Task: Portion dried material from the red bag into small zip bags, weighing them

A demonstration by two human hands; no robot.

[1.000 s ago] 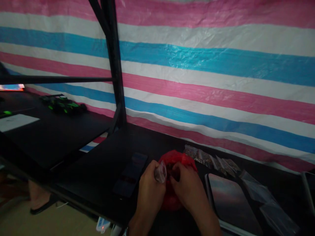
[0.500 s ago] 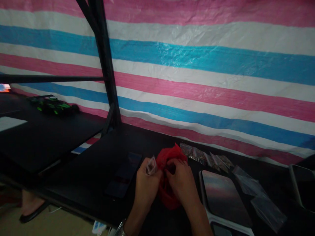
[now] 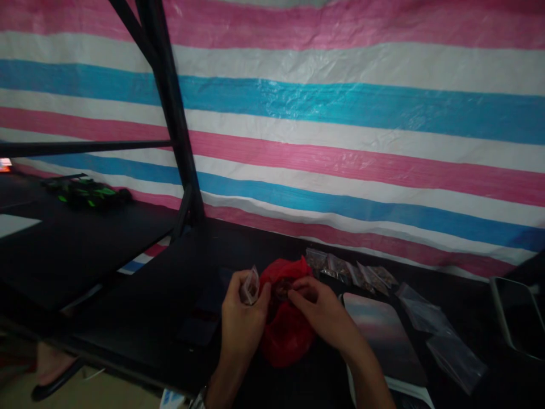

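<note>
Two hands show at the bottom centre: a left hand [image 3: 242,321] and a right hand [image 3: 326,315]. One red bag [image 3: 286,332] lies between them, and one small clear pouch [image 3: 249,286] is in the left. About five filled packets [image 3: 349,272] line up right of centre. Two empty clear bags [image 3: 440,335] sit lower right. One toy car [image 3: 87,193] is at the left.

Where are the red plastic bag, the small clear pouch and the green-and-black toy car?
Red plastic bag [image 3: 287,341], head view, lower bulge.
Small clear plastic pouch [image 3: 250,287], head view, middle, pinched by left hand [image 3: 242,318].
Green-and-black toy car [image 3: 87,193], head view, body.
</note>
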